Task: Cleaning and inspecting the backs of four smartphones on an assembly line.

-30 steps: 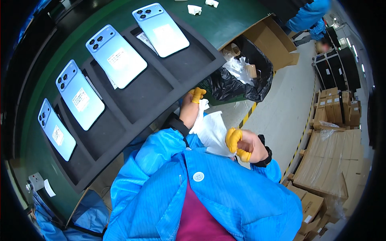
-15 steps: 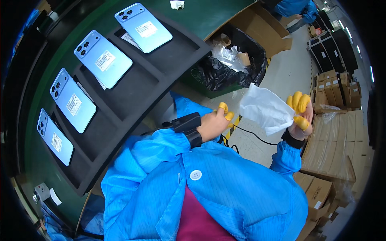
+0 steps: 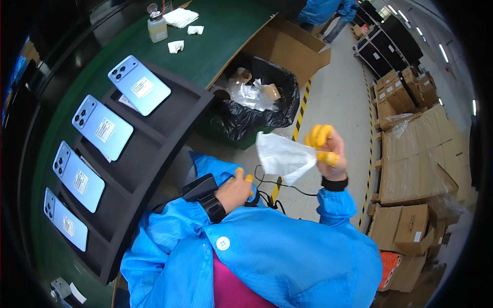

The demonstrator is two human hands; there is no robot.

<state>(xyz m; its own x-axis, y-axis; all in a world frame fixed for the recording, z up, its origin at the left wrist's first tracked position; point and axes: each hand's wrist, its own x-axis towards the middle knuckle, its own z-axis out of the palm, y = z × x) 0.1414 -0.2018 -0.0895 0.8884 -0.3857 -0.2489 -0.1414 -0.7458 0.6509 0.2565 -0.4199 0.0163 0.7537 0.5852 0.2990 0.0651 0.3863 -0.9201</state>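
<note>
My right hand [image 3: 328, 151], with yellow finger cots, pinches a white wipe [image 3: 285, 156] by its edge and holds it out in the air. To its left, my left hand [image 3: 236, 191] rests low in front of my body, fingers curled and also in yellow cots; its palm side is hidden. A black strap with a dark block [image 3: 201, 191] sits on the left wrist. On my left, a black compartment tray [image 3: 146, 177] carries several blue phones [image 3: 107, 127], camera side up with white labels; neither hand touches them.
The green table [image 3: 205, 49] holds a clear dispenser bottle [image 3: 157, 28], a stack of white wipes [image 3: 181, 18] and crumpled pieces [image 3: 175, 46]. A black-lined bin [image 3: 281, 100] stands beyond my left hand. Stacked cartons [image 3: 421, 164] line the right; a person in blue [image 3: 321, 11] is far off.
My view has turned, so the bottle and wipe stack now show on the table. The right hand still holds the wipe out; the left hand stays curled near my body.
</note>
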